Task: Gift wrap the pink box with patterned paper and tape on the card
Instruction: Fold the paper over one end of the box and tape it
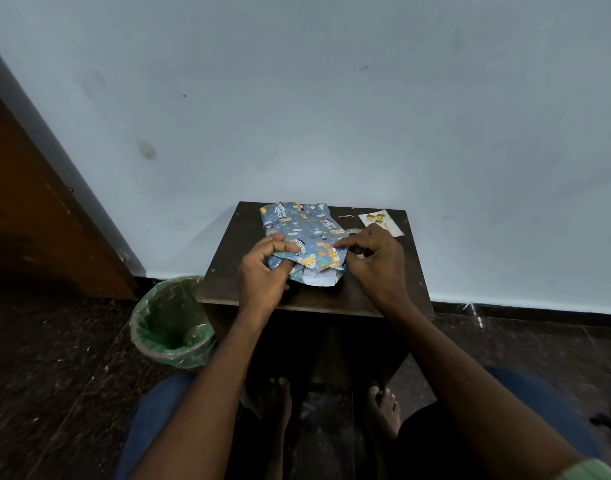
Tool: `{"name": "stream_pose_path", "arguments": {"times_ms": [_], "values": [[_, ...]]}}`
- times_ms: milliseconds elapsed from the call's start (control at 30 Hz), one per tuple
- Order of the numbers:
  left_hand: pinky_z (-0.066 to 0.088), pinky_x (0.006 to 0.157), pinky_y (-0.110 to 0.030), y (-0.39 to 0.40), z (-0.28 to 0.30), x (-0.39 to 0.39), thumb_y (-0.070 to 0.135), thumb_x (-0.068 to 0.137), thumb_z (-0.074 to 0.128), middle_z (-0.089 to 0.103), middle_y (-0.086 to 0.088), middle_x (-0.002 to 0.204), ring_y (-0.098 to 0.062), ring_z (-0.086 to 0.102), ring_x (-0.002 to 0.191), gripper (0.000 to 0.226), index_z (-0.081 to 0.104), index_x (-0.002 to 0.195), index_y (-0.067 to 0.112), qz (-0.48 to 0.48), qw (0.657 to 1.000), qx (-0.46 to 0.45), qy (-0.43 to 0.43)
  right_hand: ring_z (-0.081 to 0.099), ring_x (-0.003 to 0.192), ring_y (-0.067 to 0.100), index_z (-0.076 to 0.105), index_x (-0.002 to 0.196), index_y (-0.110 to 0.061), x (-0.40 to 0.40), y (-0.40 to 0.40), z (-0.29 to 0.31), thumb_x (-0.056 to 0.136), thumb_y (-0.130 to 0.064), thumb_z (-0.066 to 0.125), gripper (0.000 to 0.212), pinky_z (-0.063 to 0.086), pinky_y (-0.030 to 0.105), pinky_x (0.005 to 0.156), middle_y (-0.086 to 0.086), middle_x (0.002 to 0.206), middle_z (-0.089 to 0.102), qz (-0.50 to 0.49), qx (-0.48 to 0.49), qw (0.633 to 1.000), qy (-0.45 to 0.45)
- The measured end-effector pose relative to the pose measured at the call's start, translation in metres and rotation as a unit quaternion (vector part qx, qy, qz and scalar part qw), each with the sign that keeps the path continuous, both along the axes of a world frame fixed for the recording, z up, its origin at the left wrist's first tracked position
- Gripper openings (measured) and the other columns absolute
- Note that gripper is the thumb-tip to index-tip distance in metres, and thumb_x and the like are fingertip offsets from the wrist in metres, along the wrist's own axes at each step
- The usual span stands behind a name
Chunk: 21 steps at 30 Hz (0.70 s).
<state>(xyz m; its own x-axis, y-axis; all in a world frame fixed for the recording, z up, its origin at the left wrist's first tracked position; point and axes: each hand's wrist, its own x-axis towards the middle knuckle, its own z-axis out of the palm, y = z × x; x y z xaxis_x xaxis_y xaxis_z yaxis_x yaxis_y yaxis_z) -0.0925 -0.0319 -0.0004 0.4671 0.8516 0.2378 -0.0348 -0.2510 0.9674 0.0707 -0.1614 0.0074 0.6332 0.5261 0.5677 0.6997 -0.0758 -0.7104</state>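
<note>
Both hands are working the parcel mid-table (227, 278): the left hand (262, 271) is pinching the patterned paper (305, 233) at its near-left corner, while the right hand (376, 263) is pinching its right edge. The card (382, 221) is lying at two o'clock, its writing unreadable.

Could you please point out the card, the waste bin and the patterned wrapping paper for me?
card (381, 221): head view, middle of its white face.
waste bin (148, 342): head view, its plastic-lined rim.
patterned wrapping paper (305, 225): head view, blue top surface.
</note>
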Motion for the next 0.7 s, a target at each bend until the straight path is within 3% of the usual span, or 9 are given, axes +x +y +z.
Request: {"name": "stream_pose_path", "arguments": {"times_ms": [33, 133, 167, 233, 300, 400, 500, 600, 700], "values": [[0.057, 0.052, -0.03, -0.001, -0.001, 0.0, -0.009, 0.086, 0.07, 0.07, 0.014, 0.131, -0.011, 0.068, 0.121, 0.043, 0.081, 0.085, 0.033, 0.002, 1.0, 0.009, 0.007, 0.056, 0.07, 0.01, 0.085, 0.093, -0.025, -0.004, -0.003, -0.001, 0.074, 0.0, 0.071, 0.035, 0.043, 0.027, 0.062, -0.014, 0.071, 0.06, -0.003, 0.004, 1.0, 0.025], [0.063, 0.08, -0.038, -0.001, -0.003, -0.002, -0.008, 0.084, 0.072, 0.073, 0.012, 0.128, -0.006, 0.069, 0.119, 0.042, 0.081, 0.086, 0.033, 0.019, 0.999, 0.037, 0.026, 0.061, 0.063, 0.004, 0.085, 0.098, -0.023, -0.014, -0.009, -0.003, 0.08, 0.001, 0.071, 0.033, 0.046, 0.023, 0.06, -0.009, 0.074, 0.075, 0.026, -0.002, 0.993, 0.118], [0.063, 0.078, -0.036, -0.001, -0.003, -0.002, -0.009, 0.084, 0.071, 0.073, 0.011, 0.128, -0.006, 0.072, 0.113, 0.043, 0.081, 0.087, 0.032, 0.026, 0.998, 0.036, 0.036, 0.063, 0.065, 0.003, 0.085, 0.101, -0.02, -0.016, -0.011, -0.002, 0.082, 0.002, 0.071, 0.032, 0.048, 0.021, 0.061, -0.009, 0.079, 0.078, 0.043, -0.007, 0.99, 0.133], [0.062, 0.059, -0.032, -0.003, -0.003, -0.005, -0.012, 0.084, 0.067, 0.075, 0.01, 0.125, -0.008, 0.077, 0.085, 0.043, 0.081, 0.087, 0.028, 0.027, 0.998, 0.024, 0.051, 0.067, 0.07, 0.003, 0.084, 0.105, -0.015, -0.018, -0.014, -0.001, 0.085, 0.004, 0.073, 0.03, 0.051, 0.018, 0.064, -0.007, 0.088, 0.081, 0.067, -0.019, 0.985, 0.157], [0.061, 0.056, -0.033, -0.004, -0.008, -0.008, -0.013, 0.081, 0.065, 0.079, 0.013, 0.116, -0.012, 0.075, 0.071, 0.045, 0.082, 0.087, 0.028, 0.021, 0.996, 0.04, 0.083, 0.069, 0.073, 0.006, 0.084, 0.102, -0.013, -0.021, -0.017, -0.005, 0.085, 0.006, 0.072, 0.028, 0.055, 0.02, 0.067, -0.004, 0.089, 0.081, 0.075, -0.025, 0.974, 0.214], [0.065, 0.079, -0.034, -0.01, -0.021, -0.013, -0.016, 0.072, 0.066, 0.079, 0.015, 0.115, -0.008, 0.076, 0.099, 0.053, 0.083, 0.083, 0.034, 0.009, 0.988, 0.067, 0.142, 0.066, 0.066, 0.009, 0.084, 0.098, -0.01, -0.038, -0.024, -0.016, 0.083, 0.011, 0.063, 0.033, 0.054, 0.021, 0.063, 0.009, 0.084, 0.08, 0.076, -0.038, 0.931, 0.356], [0.059, 0.095, -0.03, -0.03, -0.031, -0.019, -0.01, 0.071, 0.069, 0.073, 0.013, 0.133, -0.002, 0.068, 0.119, 0.052, 0.082, 0.084, 0.038, 0.007, 0.981, 0.072, 0.179, 0.061, 0.056, 0.005, 0.082, 0.101, -0.002, -0.051, -0.03, -0.024, 0.085, 0.012, 0.056, 0.033, 0.052, 0.017, 0.057, 0.012, 0.079, 0.075, 0.064, -0.015, 0.896, 0.44], [0.057, 0.085, -0.026, -0.05, -0.03, -0.025, 0.006, 0.076, 0.064, 0.071, 0.019, 0.134, 0.002, 0.069, 0.106, 0.037, 0.082, 0.085, 0.037, 0.022, 0.986, 0.047, 0.162, 0.063, 0.066, 0.01, 0.083, 0.1, -0.005, -0.052, -0.032, -0.029, 0.092, 0.002, 0.059, 0.026, 0.054, 0.018, 0.061, 0.007, 0.078, 0.074, 0.062, 0.002, 0.887, 0.457], [0.058, 0.089, -0.028, -0.054, -0.03, -0.025, 0.001, 0.086, 0.068, 0.075, 0.019, 0.117, 0.0, 0.07, 0.099, 0.036, 0.082, 0.093, 0.033, -0.009, 0.995, -0.002, 0.1, 0.063, 0.071, 0.016, 0.08, 0.103, -0.001, -0.05, -0.033, -0.03, 0.089, 0.003, 0.07, 0.017, 0.054, 0.019, 0.059, 0.013, 0.084, 0.076, 0.081, -0.005, 0.884, 0.46]]}}
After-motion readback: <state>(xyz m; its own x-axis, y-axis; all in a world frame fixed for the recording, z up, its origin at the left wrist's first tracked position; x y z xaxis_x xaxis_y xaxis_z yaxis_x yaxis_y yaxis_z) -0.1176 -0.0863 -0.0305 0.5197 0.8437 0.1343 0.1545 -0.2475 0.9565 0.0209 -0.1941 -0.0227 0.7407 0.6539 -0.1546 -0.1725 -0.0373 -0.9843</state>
